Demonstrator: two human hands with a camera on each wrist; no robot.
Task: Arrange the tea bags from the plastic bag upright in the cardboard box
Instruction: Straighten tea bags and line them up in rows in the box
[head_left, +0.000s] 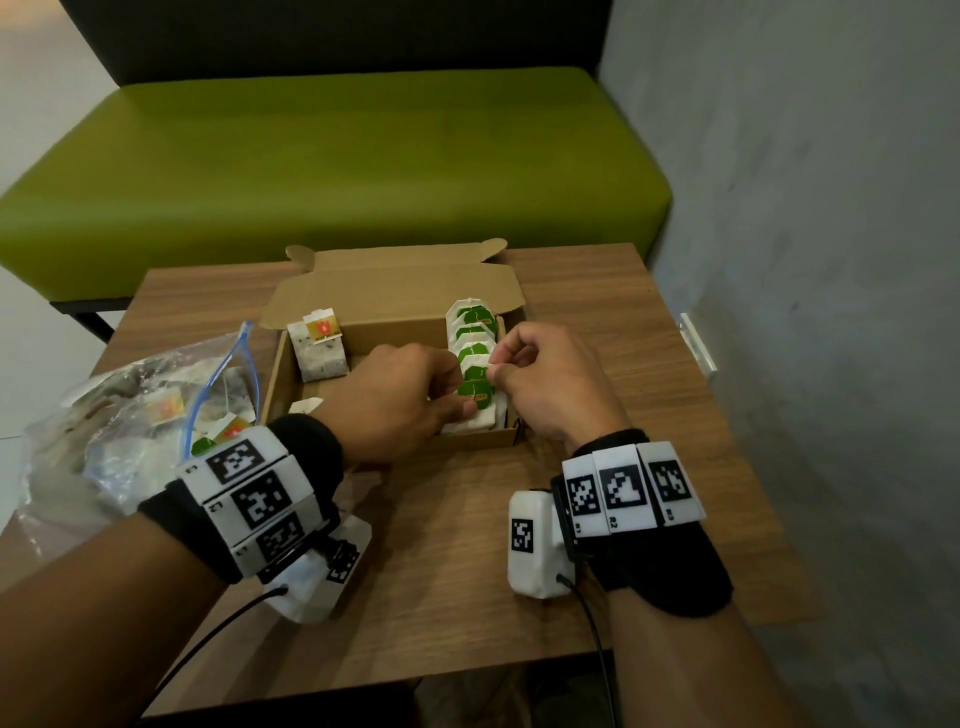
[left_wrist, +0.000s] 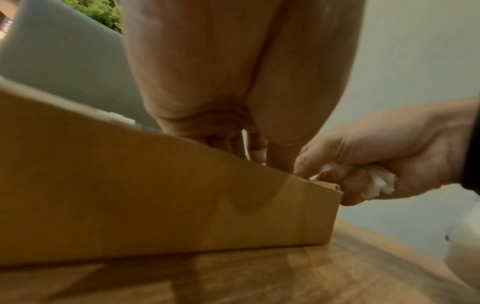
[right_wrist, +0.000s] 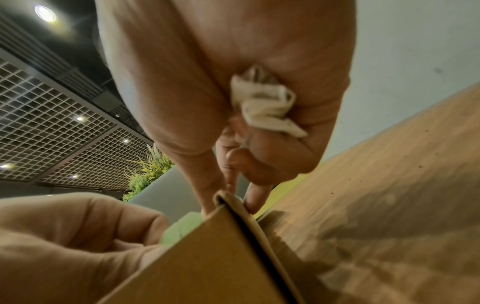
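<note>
Green tea bags (head_left: 475, 358): a row of white paper bags with green, angular-edged tags, standing upright one behind another along the right side of the cardboard box, running from its far wall toward its near right corner.
Orange tea bag (head_left: 319, 351): a white, speckled paper bag with an orange-and-yellow tag, standing on its own in the far left corner of the box, well apart from the green row.
Cardboard box (head_left: 387, 325): plain brown, shallow and rectangular, its lid flap folded back toward the bench; it sits near the middle of the table.
Left hand (head_left: 402, 400): reaches over the near wall of the box, fingers curled at the nearest bags of the green row; whether they actually pinch one is hidden.
Right hand (head_left: 545, 379): over the near right corner of the box, thumb and forefinger pinching the top of a bag in the green row.
Crumpled tea bag (right_wrist: 265, 102): soft, creased white paper tucked in the right palm under the curled lower fingers.
Plastic bag (head_left: 145, 415): clear, wrinkled, with a blue zip strip, lying on the left edge of the table with more tea bags inside.
Table (head_left: 649, 364): wood-grain top, matte brown.
Bench (head_left: 332, 161): green padded seat beyond the far edge of the table.
</note>
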